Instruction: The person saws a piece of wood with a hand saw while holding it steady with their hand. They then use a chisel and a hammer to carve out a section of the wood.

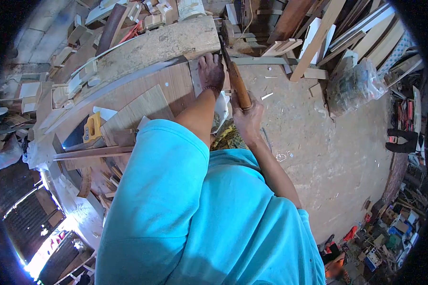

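My right hand (248, 116) is wrapped round the wooden handle of a tool (239, 85). A narrow dark metal part runs from that handle up toward the far edge of the bench; its far end is hard to make out. Just left of it, my left hand (210, 72) rests at the end of a thick pale timber beam (161, 42), fingers bent down. What those fingers press on or hold is hidden. Below them lies a flat wooden board (178, 78) on the bench.
A yellow-handled saw (92, 127) lies to the left near a loose plywood piece (145, 107). Boards (318, 40) lean at the back right beside a clear plastic bag (359, 88). Wood scraps and tools clutter the floor's right edge (390, 232).
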Demonstrator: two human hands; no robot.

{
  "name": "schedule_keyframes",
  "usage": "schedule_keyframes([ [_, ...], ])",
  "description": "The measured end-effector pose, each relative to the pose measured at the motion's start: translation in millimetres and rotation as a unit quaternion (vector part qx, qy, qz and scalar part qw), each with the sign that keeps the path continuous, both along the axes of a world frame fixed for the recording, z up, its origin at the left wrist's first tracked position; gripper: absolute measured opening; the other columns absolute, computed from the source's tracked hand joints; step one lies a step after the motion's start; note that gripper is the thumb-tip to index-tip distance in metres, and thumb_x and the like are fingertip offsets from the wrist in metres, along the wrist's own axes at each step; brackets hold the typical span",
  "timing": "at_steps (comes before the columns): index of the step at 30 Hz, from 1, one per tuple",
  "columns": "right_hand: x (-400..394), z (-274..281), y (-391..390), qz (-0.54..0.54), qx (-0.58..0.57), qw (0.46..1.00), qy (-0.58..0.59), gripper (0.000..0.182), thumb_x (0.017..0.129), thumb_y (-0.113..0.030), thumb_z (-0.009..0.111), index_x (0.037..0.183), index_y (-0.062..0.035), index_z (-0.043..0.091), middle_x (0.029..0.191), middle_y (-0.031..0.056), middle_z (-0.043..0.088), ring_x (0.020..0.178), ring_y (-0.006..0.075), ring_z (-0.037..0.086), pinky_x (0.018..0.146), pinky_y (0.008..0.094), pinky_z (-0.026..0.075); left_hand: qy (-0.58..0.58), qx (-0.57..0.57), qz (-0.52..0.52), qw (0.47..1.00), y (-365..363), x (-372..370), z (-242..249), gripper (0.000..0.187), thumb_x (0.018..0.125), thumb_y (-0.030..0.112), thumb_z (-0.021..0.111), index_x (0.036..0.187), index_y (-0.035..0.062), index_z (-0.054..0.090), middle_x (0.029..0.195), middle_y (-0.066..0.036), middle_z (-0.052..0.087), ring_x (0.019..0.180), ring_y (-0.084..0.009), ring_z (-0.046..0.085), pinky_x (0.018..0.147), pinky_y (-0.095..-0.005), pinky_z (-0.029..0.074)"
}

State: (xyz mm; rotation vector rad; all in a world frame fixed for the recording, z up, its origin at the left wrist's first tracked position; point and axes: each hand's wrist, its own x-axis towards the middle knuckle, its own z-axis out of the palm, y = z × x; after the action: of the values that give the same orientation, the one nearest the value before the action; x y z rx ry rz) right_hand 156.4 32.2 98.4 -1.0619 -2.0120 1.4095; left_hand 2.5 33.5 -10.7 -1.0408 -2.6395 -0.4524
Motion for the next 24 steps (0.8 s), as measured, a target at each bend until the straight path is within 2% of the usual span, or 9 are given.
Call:
schedule_keyframes([
  [2,0.2,3.4,-1.8,-0.001,0.038,0.999,0.012,0.013,0.074,-0.008,0.061,0.082,0.0009,0.056,0.065,0.0204,0.059,0.059,0.0333,0.062,0.053,0.0369,0.046,0.005,0.004,0.004,1.0,0.0,1.8,-0.9,0.016,0.075,0.017,0.052,0.088,0.0075,0.053,0.096,-0.012,0.047,0.095,-0.0292,0.044,0.084,-0.0399,0.038],
  [5,-3.6,5.1,-4.6,-0.012,0.026,1.0,-0.002,0.013,0.074,-0.008,0.061,0.083,0.0003,0.057,0.065,0.0205,0.059,0.061,0.0336,0.062,0.053,0.0366,0.046,0.016,0.012,0.012,1.0,-1.8,3.2,-0.4,0.018,0.075,0.016,0.053,0.09,0.0067,0.053,0.097,-0.012,0.047,0.095,-0.0298,0.044,0.084,-0.0401,0.038],
  [7,-11.0,5.0,-4.2,-0.008,0.027,0.999,-0.015,0.013,0.073,-0.008,0.062,0.082,0.0003,0.056,0.065,0.0207,0.059,0.061,0.0336,0.062,0.054,0.0365,0.046,-0.019,0.019,-0.002,1.0,-2.5,2.0,3.8,0.022,0.075,0.017,0.053,0.094,0.0068,0.054,0.099,-0.012,0.047,0.096,-0.0304,0.044,0.084,-0.0407,0.038],
  [12,-10.5,3.6,-8.7,0.009,0.063,0.998,-0.005,0.013,0.072,-0.006,0.062,0.081,0.0005,0.056,0.063,0.0211,0.058,0.06,0.0335,0.062,0.054,0.0365,0.047,-0.022,0.037,-0.002,0.999,-1.0,1.3,-0.4,0.018,0.074,0.017,0.054,0.09,0.0078,0.055,0.097,-0.011,0.046,0.095,-0.0303,0.044,0.083,-0.0413,0.037],
  [15,-0.5,10.7,-7.1,-0.014,0.002,1.0,0.005,0.012,0.071,-0.006,0.062,0.08,-0.0002,0.056,0.062,0.0212,0.057,0.059,0.0342,0.062,0.053,0.0377,0.046,-0.026,0.074,0.003,0.997,-0.2,3.0,1.4,0.016,0.074,0.016,0.053,0.088,0.0086,0.054,0.095,-0.011,0.047,0.095,-0.0299,0.044,0.084,-0.0414,0.037],
  [20,7.7,17.3,-6.1,-0.012,0.031,0.998,-0.045,0.015,0.069,-0.003,0.062,0.082,-0.0005,0.057,0.061,0.0199,0.058,0.058,0.0334,0.061,0.053,0.0378,0.046,-0.006,0.029,0.001,1.0,1.0,0.5,-6.0,0.017,0.073,0.016,0.054,0.089,0.0095,0.053,0.094,-0.011,0.047,0.095,-0.0296,0.044,0.084,-0.0412,0.037],
  [24,-8.1,2.7,0.0,-0.016,0.056,0.998,-0.028,0.015,0.069,-0.004,0.061,0.082,0.0,0.057,0.062,0.0195,0.058,0.058,0.0343,0.061,0.054,0.037,0.047,0.004,0.03,0.002,1.0,-3.0,-0.3,-7.1,0.018,0.073,0.015,0.055,0.09,0.0092,0.052,0.095,-0.011,0.047,0.096,-0.0294,0.044,0.085,-0.041,0.037],
])
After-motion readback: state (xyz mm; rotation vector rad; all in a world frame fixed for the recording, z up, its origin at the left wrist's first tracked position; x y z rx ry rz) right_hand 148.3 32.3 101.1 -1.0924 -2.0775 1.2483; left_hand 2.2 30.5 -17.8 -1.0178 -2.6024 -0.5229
